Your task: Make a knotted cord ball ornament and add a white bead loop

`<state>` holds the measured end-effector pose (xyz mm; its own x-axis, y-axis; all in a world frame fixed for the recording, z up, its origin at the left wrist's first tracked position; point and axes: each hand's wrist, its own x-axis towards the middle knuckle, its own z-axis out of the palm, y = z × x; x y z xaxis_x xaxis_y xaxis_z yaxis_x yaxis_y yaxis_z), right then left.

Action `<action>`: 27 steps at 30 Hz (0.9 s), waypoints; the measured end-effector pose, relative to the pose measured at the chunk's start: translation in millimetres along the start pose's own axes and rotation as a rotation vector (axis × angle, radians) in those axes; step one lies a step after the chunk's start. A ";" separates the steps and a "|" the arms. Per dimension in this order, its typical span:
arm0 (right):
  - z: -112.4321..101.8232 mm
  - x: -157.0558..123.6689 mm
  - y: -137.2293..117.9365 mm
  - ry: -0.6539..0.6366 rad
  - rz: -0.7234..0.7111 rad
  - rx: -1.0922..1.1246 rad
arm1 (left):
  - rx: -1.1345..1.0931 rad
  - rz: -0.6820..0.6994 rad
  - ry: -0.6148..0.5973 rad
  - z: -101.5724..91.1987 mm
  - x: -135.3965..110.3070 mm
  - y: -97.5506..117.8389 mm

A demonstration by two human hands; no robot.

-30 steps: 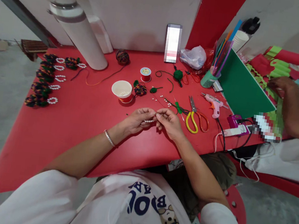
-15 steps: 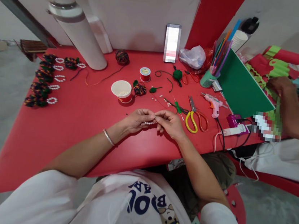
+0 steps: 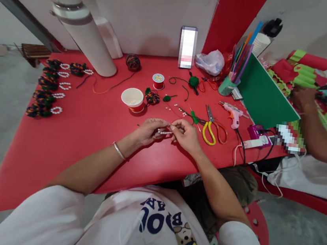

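Above the front half of the red table [image 3: 88, 149], my two hands meet around a short string of white pearl beads [image 3: 165, 132]. My left hand [image 3: 152, 131] pinches one end of the strand. With thumb and forefinger, my right hand [image 3: 184, 135] grips the other end; any thread there is too fine to make out. Just beyond my left hand stands a paper cup [image 3: 133, 97] with white beads inside. Loose white beads [image 3: 177, 107] lie past my fingertips, near a crocheted multicoloured flower [image 3: 153, 98]. Scissors [image 3: 208, 130] with yellow and orange handles rest right of my right hand.
Bead loops with dark yarn pieces [image 3: 47, 82] line the left side. A tall white flask [image 3: 87, 33], yarn ball [image 3: 133, 62] and thread spool [image 3: 158, 81] stand behind. Rightward are a pink glue gun [image 3: 233, 114], power strip [image 3: 258, 142], green board [image 3: 266, 93] and another person's hand [image 3: 304, 96].
My fingers have shifted slightly apart, showing more of the bead strand between them. At the right, the other person's arm has moved a little.
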<state>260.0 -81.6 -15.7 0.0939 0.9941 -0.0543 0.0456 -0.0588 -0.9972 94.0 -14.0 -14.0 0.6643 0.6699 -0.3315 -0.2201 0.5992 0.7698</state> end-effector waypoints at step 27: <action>-6.0 -2.8 -7.5 -0.027 -0.064 -0.074 | 0.136 0.048 0.074 -0.7 1.3 -0.4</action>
<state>265.4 -84.5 -7.8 0.0617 0.9981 0.0070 0.1239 -0.0007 -0.9923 94.5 -13.0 -15.1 0.5998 0.7298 -0.3282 -0.1478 0.5041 0.8509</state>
